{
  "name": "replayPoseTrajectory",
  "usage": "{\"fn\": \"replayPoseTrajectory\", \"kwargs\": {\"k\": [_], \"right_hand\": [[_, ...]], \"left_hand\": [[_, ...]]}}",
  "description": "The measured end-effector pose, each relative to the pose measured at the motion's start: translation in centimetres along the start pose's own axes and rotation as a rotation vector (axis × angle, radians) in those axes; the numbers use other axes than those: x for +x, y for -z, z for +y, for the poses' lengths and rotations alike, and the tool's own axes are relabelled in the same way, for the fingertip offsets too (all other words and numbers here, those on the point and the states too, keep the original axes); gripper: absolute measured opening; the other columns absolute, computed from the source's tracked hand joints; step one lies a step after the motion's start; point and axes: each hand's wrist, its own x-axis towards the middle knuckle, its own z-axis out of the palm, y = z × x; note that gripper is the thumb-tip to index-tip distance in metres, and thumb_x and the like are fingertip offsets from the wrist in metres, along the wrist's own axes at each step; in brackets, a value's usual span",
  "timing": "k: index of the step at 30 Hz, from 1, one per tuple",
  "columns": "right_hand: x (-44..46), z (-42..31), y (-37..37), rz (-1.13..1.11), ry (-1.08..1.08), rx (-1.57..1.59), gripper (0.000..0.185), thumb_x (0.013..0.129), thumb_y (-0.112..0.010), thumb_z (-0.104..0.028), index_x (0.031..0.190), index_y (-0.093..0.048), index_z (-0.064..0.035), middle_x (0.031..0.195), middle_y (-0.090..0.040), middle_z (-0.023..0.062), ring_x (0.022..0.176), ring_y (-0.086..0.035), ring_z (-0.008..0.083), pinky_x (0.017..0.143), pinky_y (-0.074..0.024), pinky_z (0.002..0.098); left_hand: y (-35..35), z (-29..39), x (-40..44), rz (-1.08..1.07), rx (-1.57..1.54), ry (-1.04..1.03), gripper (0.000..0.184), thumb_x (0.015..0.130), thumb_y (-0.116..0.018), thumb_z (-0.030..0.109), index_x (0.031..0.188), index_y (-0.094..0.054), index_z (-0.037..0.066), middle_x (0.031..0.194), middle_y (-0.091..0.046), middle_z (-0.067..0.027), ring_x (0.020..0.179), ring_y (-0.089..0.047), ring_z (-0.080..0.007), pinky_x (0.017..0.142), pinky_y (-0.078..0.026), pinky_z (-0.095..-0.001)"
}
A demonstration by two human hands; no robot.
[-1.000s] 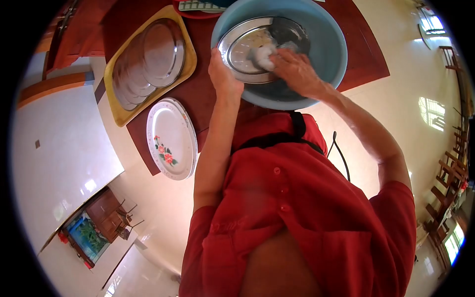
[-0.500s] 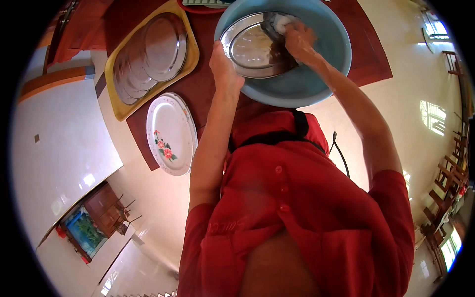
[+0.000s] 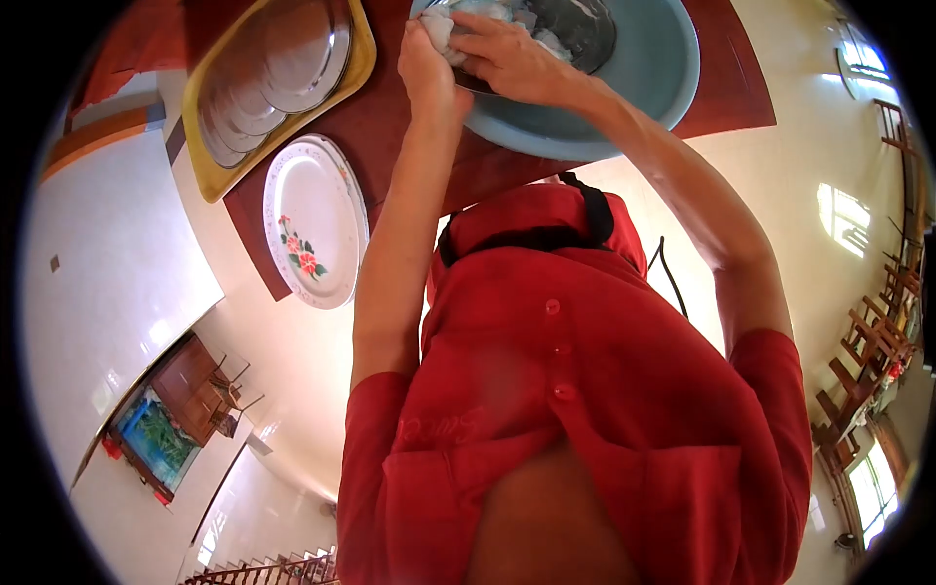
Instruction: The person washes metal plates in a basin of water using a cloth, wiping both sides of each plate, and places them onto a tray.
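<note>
An oval metal platter [image 3: 581,34] is tilted over the blue plastic basin [image 3: 624,125], its near part covered by my hands. Around the platter's left edge is my left hand [image 3: 429,76], closed on it with the fingertips hidden. My right hand [image 3: 522,64] lies across the platter, its fingers pressing a wet white cloth [image 3: 439,29] against the rim beside my left hand. Whitish suds show on the metal near the top of the view.
Several oval metal platters [image 3: 310,58] overlap in a yellow tray [image 3: 214,185] at the left. White flowered oval plates [image 3: 322,219] are stacked at the edge of the dark red table [image 3: 726,83]. Chairs [image 3: 863,336] stand far right.
My right hand has moved the cloth from the platter's far right part to its left edge. The platter now tilts more, and the whole view has shifted so the table sits higher.
</note>
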Motion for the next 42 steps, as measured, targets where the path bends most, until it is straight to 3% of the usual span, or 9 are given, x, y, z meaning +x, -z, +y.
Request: {"fn": "replayPoseTrajectory", "kwargs": {"k": [4, 8, 10, 19, 22, 25, 29, 31, 42], "right_hand": [[-1.7, -1.9, 3.1, -0.293, 0.03, -0.058, 0.02, 0.085, -0.051, -0.014, 0.102, -0.057, -0.0059, 0.125, -0.045, 0.0114, 0.113, -0.044, 0.0296, 0.094, -0.0327, 0.0406], [-4.5, -1.7, 4.8, -0.299, 0.09, -0.182, 0.023, 0.088, -0.048, -0.018, 0.106, -0.057, -0.0059, 0.127, -0.044, 0.0114, 0.115, -0.042, 0.0282, 0.098, -0.028, 0.0388], [-5.1, -2.1, 6.0, -0.4, -0.162, -0.227, 0.029, 0.09, -0.044, -0.023, 0.113, -0.053, -0.0065, 0.127, -0.043, 0.0118, 0.116, -0.042, 0.0296, 0.099, -0.0262, 0.0376], [-4.6, 5.0, 5.5, -0.55, -0.31, -0.652, 0.043, 0.09, -0.043, -0.034, 0.124, -0.041, -0.007, 0.132, -0.035, 0.0199, 0.119, -0.037, 0.0364, 0.096, -0.0333, 0.043], [-4.0, 6.8, 5.2, -0.389, -0.446, -0.422, 0.047, 0.089, -0.041, -0.04, 0.123, -0.043, -0.0074, 0.132, -0.035, 0.0197, 0.118, -0.038, 0.036, 0.096, -0.0332, 0.0438], [-4.1, 8.5, 2.0, -0.082, -0.54, -0.63, 0.047, 0.089, -0.038, -0.044, 0.122, -0.044, -0.0109, 0.132, -0.035, 0.0172, 0.117, -0.038, 0.0361, 0.095, -0.0332, 0.0452], [-3.1, 9.1, 0.9, -0.062, -0.71, -0.368, 0.04, 0.089, -0.041, -0.039, 0.121, -0.046, -0.0153, 0.134, -0.034, 0.0157, 0.12, -0.034, 0.0361, 0.095, -0.0319, 0.0488], [-3.5, 9.6, 0.6, 0.077, -0.092, -0.849, 0.037, 0.077, -0.044, -0.01, 0.114, -0.046, -0.0057, 0.115, -0.046, 0.0208, 0.099, -0.044, 0.0417, 0.083, -0.0379, 0.0527], [-4.5, 13.4, -2.1, 0.166, 0.118, -0.491, 0.026, 0.079, -0.045, -0.012, 0.103, -0.055, -0.0101, 0.111, -0.051, 0.0146, 0.107, -0.044, 0.0385, 0.081, -0.0399, 0.052]], "left_hand": [[0.4, 0.0, 0.3, -0.026, 0.025, 0.013, 0.036, 0.095, -0.034, 0.033, 0.107, -0.051, 0.004, 0.097, -0.058, -0.0079, 0.086, -0.057, -0.0209, 0.077, -0.047, -0.0363], [-1.0, 0.5, -1.1, 0.102, 0.055, 0.045, 0.036, 0.094, -0.035, 0.031, 0.108, -0.051, 0.003, 0.101, -0.058, -0.0094, 0.088, -0.057, -0.0227, 0.079, -0.047, -0.0375], [-1.1, 0.6, -1.3, 0.079, 0.012, 0.07, 0.035, 0.094, -0.036, 0.029, 0.111, -0.05, 0.002, 0.106, -0.057, -0.0108, 0.094, -0.057, -0.0245, 0.083, -0.045, -0.0388], [-1.2, 0.2, -1.5, 0.081, -0.038, 0.05, 0.038, 0.09, -0.041, 0.029, 0.113, -0.05, -0.001, 0.105, -0.056, -0.009, 0.093, -0.055, -0.0203, 0.079, -0.045, -0.0327], [-0.7, 0.0, -1.1, 0.082, -0.044, 0.066, 0.041, 0.09, -0.043, 0.031, 0.115, -0.049, -0.001, 0.109, -0.054, -0.0091, 0.097, -0.053, -0.0203, 0.082, -0.044, -0.0329], [-0.9, 0.1, -1.0, 0.104, -0.005, 0.055, 0.042, 0.09, -0.042, 0.032, 0.116, -0.048, -0.001, 0.111, -0.053, -0.0093, 0.099, -0.053, -0.0203, 0.083, -0.044, -0.0331], [-1.0, 0.5, -1.1, 0.098, -0.013, 0.075, 0.041, 0.091, -0.042, 0.031, 0.114, -0.049, -0.002, 0.108, -0.054, -0.0098, 0.095, -0.054, -0.0204, 0.081, -0.045, -0.0327], [-1.3, 0.8, -1.3, 0.058, 0.066, 0.014, 0.038, 0.093, -0.036, 0.03, 0.115, -0.047, 0.001, 0.109, -0.055, -0.0115, 0.097, -0.055, -0.0243, 0.084, -0.044, -0.0384], [-0.7, -0.4, -0.3, 0.028, -0.062, -0.07, 0.037, 0.092, -0.042, 0.03, 0.111, -0.052, 0.0, 0.103, -0.058, -0.0094, 0.092, -0.056, -0.019, 0.08, -0.045, -0.0305]]}}
